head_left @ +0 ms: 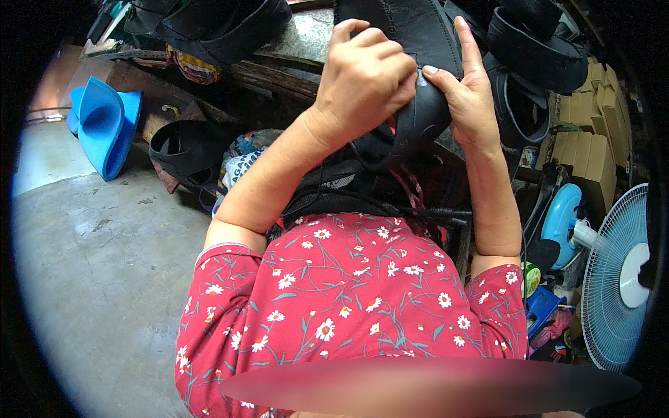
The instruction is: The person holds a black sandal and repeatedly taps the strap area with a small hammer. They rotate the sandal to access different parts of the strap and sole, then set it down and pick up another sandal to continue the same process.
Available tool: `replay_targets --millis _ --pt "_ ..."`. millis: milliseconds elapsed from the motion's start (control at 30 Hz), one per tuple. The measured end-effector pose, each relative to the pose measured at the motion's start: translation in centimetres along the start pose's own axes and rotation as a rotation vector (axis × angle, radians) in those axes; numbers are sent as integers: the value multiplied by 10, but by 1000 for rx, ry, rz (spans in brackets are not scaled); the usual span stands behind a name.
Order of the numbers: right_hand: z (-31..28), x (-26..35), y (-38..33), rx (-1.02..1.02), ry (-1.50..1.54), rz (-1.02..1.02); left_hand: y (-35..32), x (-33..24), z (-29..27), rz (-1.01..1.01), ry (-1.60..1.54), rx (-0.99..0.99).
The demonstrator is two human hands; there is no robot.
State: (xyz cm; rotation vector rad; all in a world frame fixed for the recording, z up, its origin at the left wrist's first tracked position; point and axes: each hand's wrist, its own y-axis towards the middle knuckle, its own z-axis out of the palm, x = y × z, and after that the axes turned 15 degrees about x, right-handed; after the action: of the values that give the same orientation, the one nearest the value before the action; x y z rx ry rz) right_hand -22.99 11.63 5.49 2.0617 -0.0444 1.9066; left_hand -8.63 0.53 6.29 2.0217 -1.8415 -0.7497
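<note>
A black leather-like piece (pixel 425 115) with a stitched edge is held up in front of me at the top middle. My left hand (pixel 366 83) is closed in a fist against its left side; what the fingers grip is hidden. A small bit of red shows just below that fist. My right hand (pixel 470 101) holds the piece's right edge, thumb pressed on its face near a small pale patch. Its index finger points up, while the other fingers are mostly hidden.
Black curved pieces (pixel 536 52) are piled at the upper right, with more (pixel 209 28) at the upper left. Blue foam sheets (pixel 108 125) stand on the concrete floor (pixel 104 279). A fan (pixel 617 279) and stacked tan cardboard-like pieces (pixel 585 164) are on the right.
</note>
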Motion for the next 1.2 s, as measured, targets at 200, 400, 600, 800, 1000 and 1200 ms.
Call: replay_targets --millis 200,400,600,800,1000,1200 --pt "0 1 -4 -30 94 -27 -7 0 -8 109 49 50" --pt "0 3 -6 -4 135 -15 -14 0 -17 115 -24 142" --pt "-1 14 -7 69 167 51 -15 4 -20 105 -109 121" --pt "4 18 -3 12 177 -14 -4 7 -14 -86 -170 -77" --pt "0 21 -5 67 197 51 10 10 -13 -84 -149 -60" --pt "4 17 -3 11 155 -69 14 10 -6 -141 -176 -36"
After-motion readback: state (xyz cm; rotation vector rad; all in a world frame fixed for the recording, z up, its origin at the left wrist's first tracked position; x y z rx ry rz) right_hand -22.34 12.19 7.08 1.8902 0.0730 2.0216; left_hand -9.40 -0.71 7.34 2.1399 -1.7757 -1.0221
